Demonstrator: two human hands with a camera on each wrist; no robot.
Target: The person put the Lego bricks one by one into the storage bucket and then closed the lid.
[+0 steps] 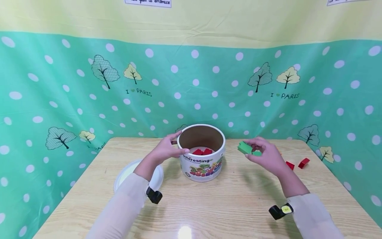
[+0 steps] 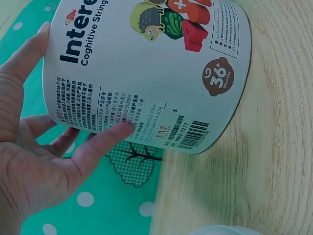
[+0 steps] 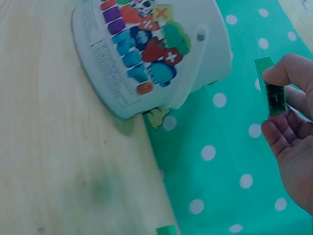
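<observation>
A white printed bucket (image 1: 201,167) stands upright at the back middle of the table, with red blocks (image 1: 207,151) inside on its bottom. My left hand (image 1: 168,147) rests against its left side, fingers by the rim and thumb laid on the label, as the left wrist view also shows. To the right of the bucket, my right hand (image 1: 267,156) pinches a green block (image 3: 269,88) between thumb and fingers above the table. Another green piece (image 3: 167,230) shows at the table's back edge in the right wrist view.
Under my left forearm lies a white round lid (image 1: 159,177). Beyond my right hand are two red blocks (image 1: 303,163) and a sliver of orange, partly hidden. A green dotted cloth (image 1: 197,89) hangs directly behind the table (image 1: 209,205).
</observation>
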